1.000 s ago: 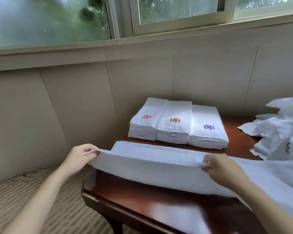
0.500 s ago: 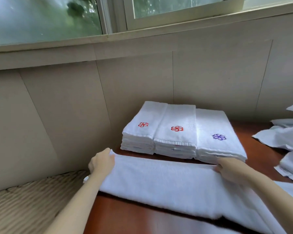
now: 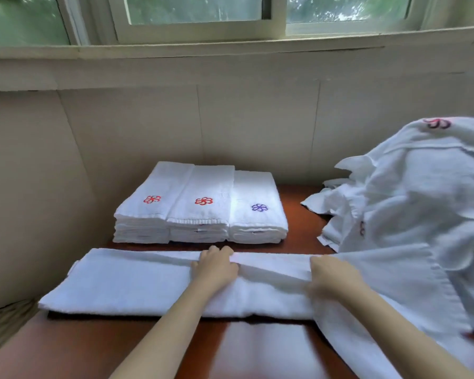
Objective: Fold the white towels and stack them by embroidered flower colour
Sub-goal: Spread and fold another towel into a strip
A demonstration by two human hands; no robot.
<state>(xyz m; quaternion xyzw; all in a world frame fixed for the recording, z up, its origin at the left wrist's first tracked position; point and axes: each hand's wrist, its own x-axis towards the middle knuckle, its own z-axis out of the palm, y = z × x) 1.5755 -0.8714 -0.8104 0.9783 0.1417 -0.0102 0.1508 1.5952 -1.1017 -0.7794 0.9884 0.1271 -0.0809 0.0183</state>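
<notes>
Towel (image 3: pixel 137 285), white, folded lengthwise into a long band, lying across the near part of the table (image 3: pixel 80 351) under both hands. Left hand (image 3: pixel 215 269): fingers curled over the band's far long edge near its middle, knuckles up, gripping the cloth. Right hand (image 3: pixel 331 277): just to the right of the left fingers and apart from them, fingers bent over the same far edge and holding a raised ridge of cloth that runs between the two hands. This hand is blurred, so the thumb's place cannot be told. Left of the left fingers the band lies flat. Right of the right fingers it widens and drapes towards the near right side of the table.

Just beyond the fingertips, three stacks of folded towels stand side by side, touching, against the wall (image 3: pixel 121 127). The left stack (image 3: pixel 143 222) and the middle stack (image 3: pixel 200 222) each show a red flower (image 3: pixel 152 199) embroidered on the top towel. The right stack (image 3: pixel 257 225) shows a purple flower (image 3: pixel 259 207). Small tags at the stacks' front edges are too small to read.

Right of and beyond the right fingers rises a heap of unfolded towels (image 3: pixel 422 201). A dark red flower (image 3: pixel 437 123), blurred, shows near its top. A window (image 3: pixel 197 9) runs above the wall.
</notes>
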